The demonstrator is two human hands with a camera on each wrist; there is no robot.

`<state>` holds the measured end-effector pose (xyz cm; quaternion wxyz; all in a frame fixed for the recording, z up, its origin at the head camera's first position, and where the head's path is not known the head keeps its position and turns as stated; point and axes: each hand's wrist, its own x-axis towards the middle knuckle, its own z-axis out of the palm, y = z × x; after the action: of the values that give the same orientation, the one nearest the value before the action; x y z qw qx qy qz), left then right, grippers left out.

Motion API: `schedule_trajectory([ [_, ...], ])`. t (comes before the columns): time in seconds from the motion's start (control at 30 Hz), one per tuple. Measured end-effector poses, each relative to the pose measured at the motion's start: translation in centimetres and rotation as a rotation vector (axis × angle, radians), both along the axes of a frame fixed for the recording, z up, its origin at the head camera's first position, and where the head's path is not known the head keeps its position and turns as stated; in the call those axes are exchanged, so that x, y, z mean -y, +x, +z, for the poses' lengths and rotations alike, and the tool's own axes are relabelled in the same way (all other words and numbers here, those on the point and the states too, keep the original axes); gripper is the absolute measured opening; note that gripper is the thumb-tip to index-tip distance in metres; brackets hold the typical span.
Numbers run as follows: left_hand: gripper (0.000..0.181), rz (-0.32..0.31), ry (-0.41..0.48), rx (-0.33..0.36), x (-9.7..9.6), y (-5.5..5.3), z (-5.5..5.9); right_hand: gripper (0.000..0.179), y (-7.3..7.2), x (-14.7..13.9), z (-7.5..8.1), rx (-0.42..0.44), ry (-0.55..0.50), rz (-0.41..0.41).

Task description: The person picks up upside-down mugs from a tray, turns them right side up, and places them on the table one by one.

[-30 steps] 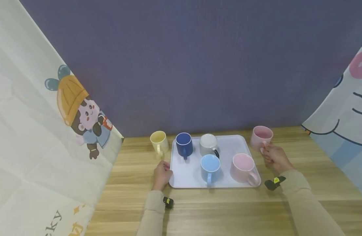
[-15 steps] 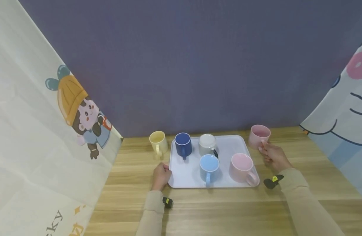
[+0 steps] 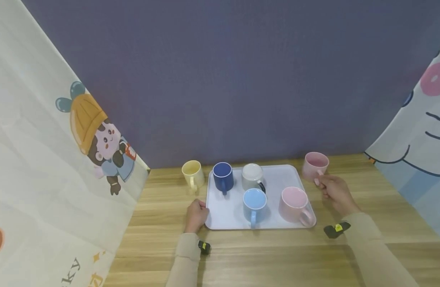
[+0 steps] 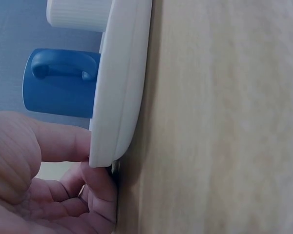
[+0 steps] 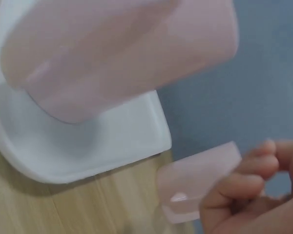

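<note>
My left hand (image 3: 197, 215) grips the left edge of a white tray (image 3: 220, 217), thumb on the rim and fingers curled beneath, as the left wrist view shows. My right hand (image 3: 337, 194) pinches the handle of a pink mug (image 3: 310, 169) that stands upright just off the tray's right side. In the right wrist view the curled fingers (image 5: 239, 183) hide that handle. On the tray stand a dark blue mug (image 3: 222, 179), a white mug (image 3: 251, 177) with a black handle, a light blue mug (image 3: 253, 209) and a second pink mug (image 3: 291, 207).
A yellow mug (image 3: 193, 175) stands on the wooden table (image 3: 263, 255), just left of the tray. Behind the table rises a dark blue-grey partition (image 3: 241, 99). Printed cloths hang at the left (image 3: 33, 159) and right (image 3: 417, 155).
My right wrist has shifted slightly right and toward me while its fingers stay at the pink mug's handle. The left hand keeps its place on the tray. The view drifts slightly.
</note>
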<state>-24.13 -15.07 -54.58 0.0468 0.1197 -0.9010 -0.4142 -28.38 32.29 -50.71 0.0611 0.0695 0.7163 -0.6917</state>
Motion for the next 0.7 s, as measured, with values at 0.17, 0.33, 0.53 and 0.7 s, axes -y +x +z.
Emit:
schedule_trajectory([
  [0.17, 0.016, 0.001, -0.006, 0.001, -0.1, 0.1, 0.1, 0.024, 1.6, 1.2, 1.2, -0.065, 0.339, 0.195],
  [0.33, 0.017, 0.002, 0.003, 0.015, -0.1, 0.1, 0.3, 0.032, 3.2, 1.8, 1.7, -0.067, 0.472, 0.396],
  [0.53, 0.016, 0.007, -0.003, 0.015, -0.1, 0.0, 0.3, 0.039, 4.4, 2.0, 2.3, -0.057, 0.577, 0.499],
  [0.7, 0.016, 0.001, -0.016, 0.021, -0.1, 0.0, 0.2, 0.04, 5.0, 2.2, 2.0, -0.06, 0.545, 0.584],
])
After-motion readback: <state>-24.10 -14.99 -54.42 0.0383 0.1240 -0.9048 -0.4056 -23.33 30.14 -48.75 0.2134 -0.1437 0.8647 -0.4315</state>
